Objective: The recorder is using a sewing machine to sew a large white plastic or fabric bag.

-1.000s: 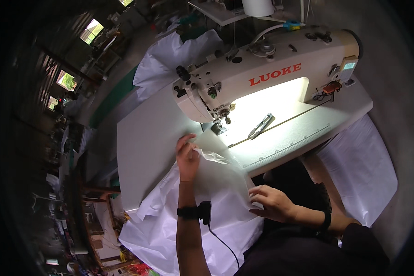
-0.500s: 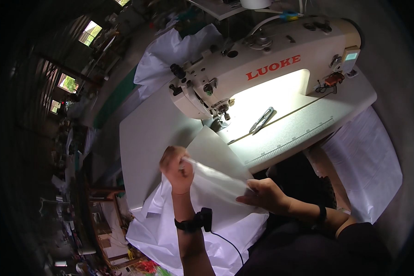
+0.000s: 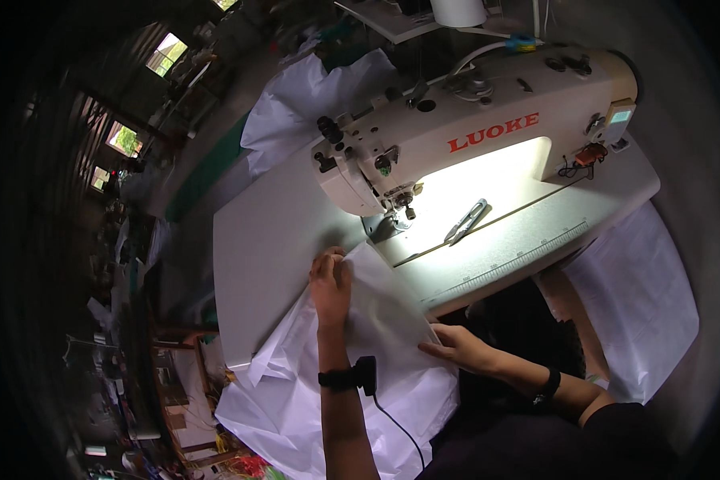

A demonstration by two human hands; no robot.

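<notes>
A white plastic-like sheet (image 3: 368, 320) hangs over the front edge of the sewing machine table, its upper corner just short of the needle area. My left hand (image 3: 330, 288) has its fingers closed on the sheet's upper left edge, low over the table. At the sheet's right edge, beside the table front, my right hand (image 3: 460, 348) pinches the material between thumb and fingers. The sewing machine (image 3: 488, 120) stands beyond both hands, its lamp lit. Thread snips (image 3: 466, 222) lie on the bed under the machine arm.
More white sheeting (image 3: 312, 96) is heaped behind the machine's left end. A stack of white sheets (image 3: 628, 296) hangs at the right below the table (image 3: 256, 240). A cable (image 3: 400, 428) runs from the device on my left wrist. Shelving and clutter stand at far left.
My left hand has moved right and toward the needle, lowering the sheet's edge onto the table. The raised fold between my hands has flattened. My right hand stays near the same spot.
</notes>
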